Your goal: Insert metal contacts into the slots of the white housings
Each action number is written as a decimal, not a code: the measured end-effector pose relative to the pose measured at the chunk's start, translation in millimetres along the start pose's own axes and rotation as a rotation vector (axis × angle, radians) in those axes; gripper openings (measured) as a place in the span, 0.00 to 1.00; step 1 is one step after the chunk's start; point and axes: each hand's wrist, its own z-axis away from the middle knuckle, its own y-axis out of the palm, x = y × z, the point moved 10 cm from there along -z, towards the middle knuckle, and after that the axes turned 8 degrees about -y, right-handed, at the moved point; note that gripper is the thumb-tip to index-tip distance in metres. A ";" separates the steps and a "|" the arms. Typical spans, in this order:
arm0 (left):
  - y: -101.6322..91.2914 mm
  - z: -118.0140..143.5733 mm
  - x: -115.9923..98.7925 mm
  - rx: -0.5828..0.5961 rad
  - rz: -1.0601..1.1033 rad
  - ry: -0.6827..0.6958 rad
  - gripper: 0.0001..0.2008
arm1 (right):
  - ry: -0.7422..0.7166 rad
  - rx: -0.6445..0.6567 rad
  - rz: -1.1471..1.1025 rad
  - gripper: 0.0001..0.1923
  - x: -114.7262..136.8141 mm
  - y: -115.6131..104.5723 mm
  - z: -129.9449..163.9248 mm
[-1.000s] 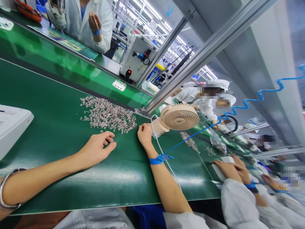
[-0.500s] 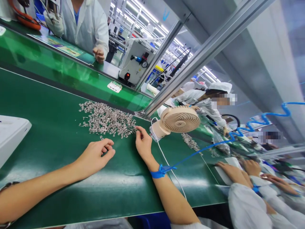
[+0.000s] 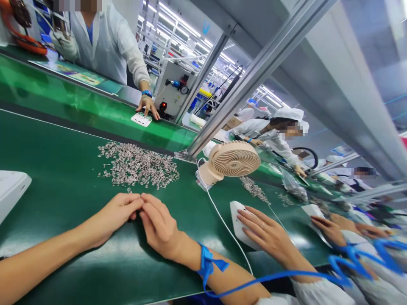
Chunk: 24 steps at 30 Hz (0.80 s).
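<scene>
The left hand (image 3: 112,216) and the right hand (image 3: 159,224) are resting together on the green desk (image 3: 63,199), their fingertips meeting just below a spread-out pile of small metal parts (image 3: 136,165). Both hands are curled narrow, with fingers pinched in toward each other; whether a part is sitting between the fingertips is too small to tell. The pile is lying on the desk just beyond the hands, with one stray part sitting right at the fingertips. A blue wrist strap (image 3: 208,264) is wrapping the right wrist, and a coiled blue cord (image 3: 349,258) is trailing from it toward the right. A beige fan (image 3: 233,160) is standing on the desk to the right of the pile, facing up and outward, and its white cable (image 3: 222,222) is running down across the desk past the right forearm. At the left edge, the corner of a white tray (image 3: 11,192) is showing. Beside the right arm, a co-worker's hand (image 3: 269,233) is lying flat on a white device (image 3: 238,216). Across the desk, another person in a white coat is pressing a hand (image 3: 146,106) onto a small white board (image 3: 141,119). A second, smaller heap of metal parts (image 3: 252,188) is lying behind the fan.
</scene>
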 end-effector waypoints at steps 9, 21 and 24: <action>-9.8 -2.8 5.4 -0.093 0.038 -0.035 0.18 | -0.003 0.231 0.158 0.13 -15.7 25.3 8.1; -20.9 -2.1 9.7 -0.210 0.062 -0.043 0.23 | -0.046 0.322 0.207 0.18 -11.8 34.1 6.3; -20.4 -2.0 8.8 -0.204 0.053 -0.049 0.23 | -0.033 0.297 0.201 0.16 -14.3 33.1 8.2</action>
